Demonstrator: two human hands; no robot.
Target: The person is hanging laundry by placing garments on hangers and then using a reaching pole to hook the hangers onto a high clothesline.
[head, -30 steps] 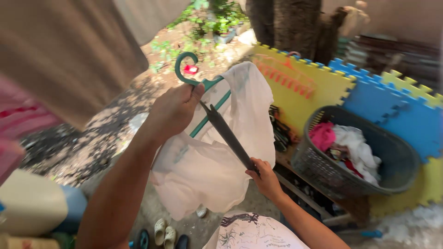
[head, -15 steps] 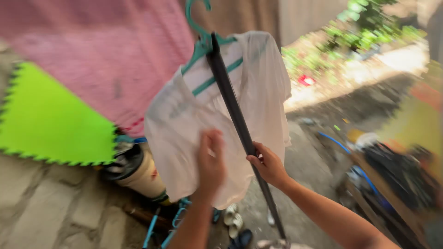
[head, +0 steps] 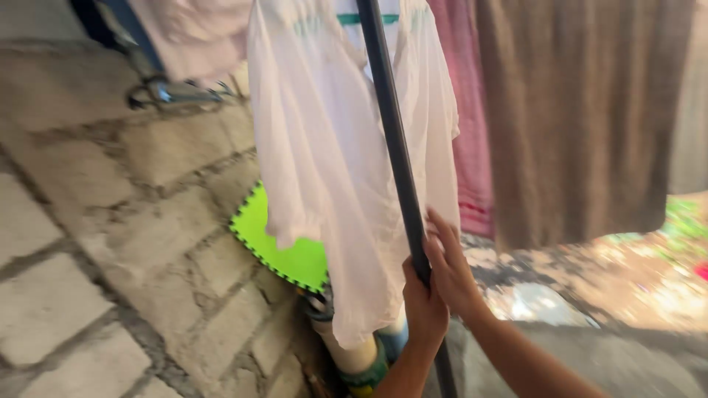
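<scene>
A white shirt (head: 332, 147) hangs on a teal hanger (head: 366, 19) whose bar shows through the cloth at the top edge. A long dark pole (head: 394, 140) runs up in front of the shirt and out of the top of the view. Both my hands grip the pole low down, one above the other. My left hand (head: 424, 306) is the lower one, wrapped around the pole. My right hand (head: 451, 267) holds it just above, with its fingers along the shaft. The hanger's hook and the pole's tip are out of view.
A grey block wall (head: 88, 221) fills the left side. A bright green foam mat (head: 284, 243) leans behind the shirt. A pink cloth (head: 468, 110) and a brown towel (head: 582, 110) hang to the right. A pale container (head: 358, 354) stands below the shirt.
The pole has lifted the shirt and hanger higher, to the top of the view. My left hand has left the shirt and now grips the pole below my right hand. The view has swung towards the wall.
</scene>
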